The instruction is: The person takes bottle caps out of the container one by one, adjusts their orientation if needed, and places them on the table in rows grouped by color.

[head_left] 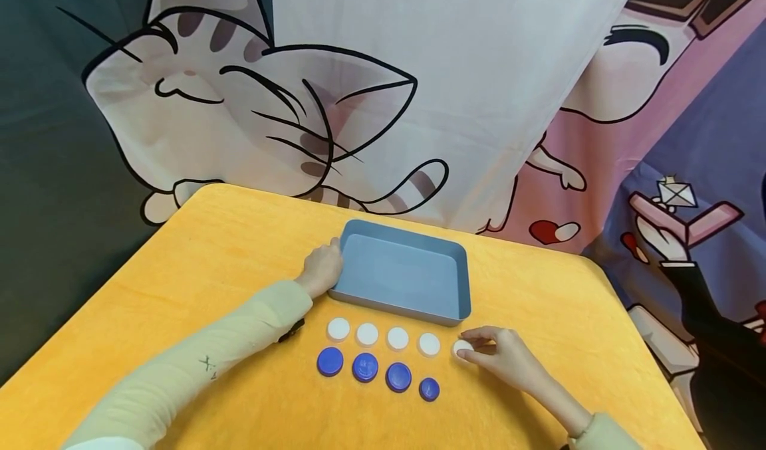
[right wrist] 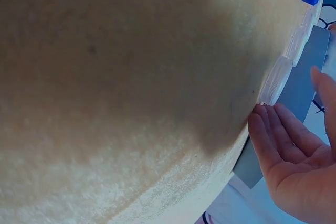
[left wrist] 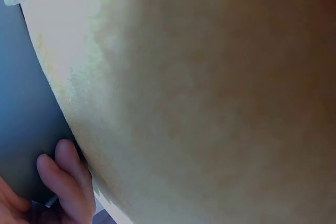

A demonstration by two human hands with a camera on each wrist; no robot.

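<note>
A shallow blue-grey tray (head_left: 401, 270) lies on the yellow cloth, and my left hand (head_left: 321, 267) grips its left wall. Curled fingers (left wrist: 65, 182) show beside the tray's side (left wrist: 26, 93) in the left wrist view. My right hand (head_left: 505, 357) is at the rightmost white bottle cap (head_left: 462, 347), with thumb and forefinger on either side of it. In the right wrist view, fairly straight fingertips (right wrist: 260, 116) meet the near edge of that ridged cap (right wrist: 276, 80); the thumb stands apart.
Several white caps (head_left: 397, 338) form a row just in front of the tray. Nearer me runs a row of several blue caps (head_left: 365, 367), the rightmost one (head_left: 429, 389) smaller. A printed cartoon curtain (head_left: 467, 71) hangs behind the table (head_left: 239, 230).
</note>
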